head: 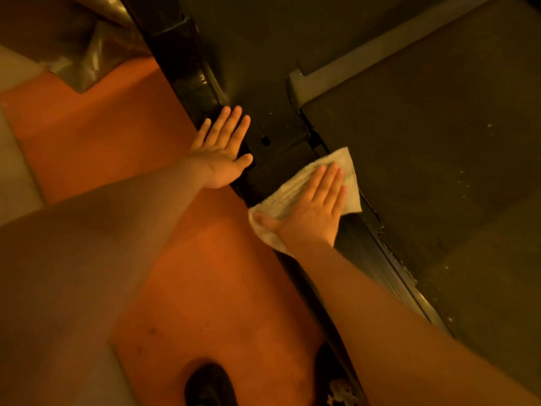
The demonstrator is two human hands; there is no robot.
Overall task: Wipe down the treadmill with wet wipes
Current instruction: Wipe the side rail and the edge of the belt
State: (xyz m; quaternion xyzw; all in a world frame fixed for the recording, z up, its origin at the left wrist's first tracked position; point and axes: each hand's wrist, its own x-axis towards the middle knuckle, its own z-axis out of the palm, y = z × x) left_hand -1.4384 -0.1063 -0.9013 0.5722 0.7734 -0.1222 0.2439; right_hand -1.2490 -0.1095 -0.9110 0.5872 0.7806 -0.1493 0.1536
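Observation:
The treadmill's black side rail (pixel 281 159) runs diagonally from the top centre to the bottom right, with the dark running belt (pixel 439 171) to its right. A white wet wipe (pixel 348 162) lies spread over the rail beside the belt's edge. My right hand (pixel 313 206) presses flat on the wipe with straight fingers. Further up the rail, my left hand (pixel 222 150) rests flat on its outer edge, fingers straight and together, holding nothing.
An orange floor mat (pixel 117 136) lies left of the treadmill. A crumpled plastic cover (pixel 73 42) sits at the top left. A grey plastic trim (pixel 322 80) borders the belt's front. A dark shoe (pixel 209 385) shows at the bottom edge.

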